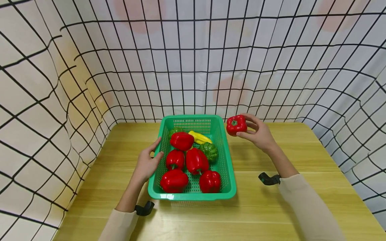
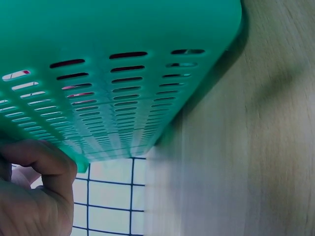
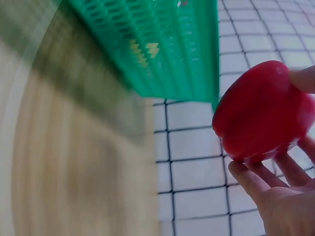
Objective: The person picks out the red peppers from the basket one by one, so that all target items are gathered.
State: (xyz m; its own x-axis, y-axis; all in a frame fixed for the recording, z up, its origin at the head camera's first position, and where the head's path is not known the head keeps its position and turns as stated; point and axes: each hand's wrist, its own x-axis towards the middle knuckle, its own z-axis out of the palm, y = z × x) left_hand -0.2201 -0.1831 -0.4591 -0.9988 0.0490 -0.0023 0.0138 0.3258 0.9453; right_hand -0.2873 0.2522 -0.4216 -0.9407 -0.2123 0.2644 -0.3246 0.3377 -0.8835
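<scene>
My right hand holds a red bell pepper just right of the basket, above the table. Its stem end faces the head camera. In the right wrist view the thumb is on one side of the pepper and the fingers are on the other. My left hand grips the left rim of the green plastic basket, with curled fingers beside the slotted wall in the left wrist view. Several red bell peppers lie inside with a green ribbed vegetable and a yellow elongated one.
The basket stands on a wooden table. Black wire grid rises behind the table and along both sides, with pale sheeting beyond it. Another green vegetable is partly hidden at the basket's back left. A black device sits at the right wrist.
</scene>
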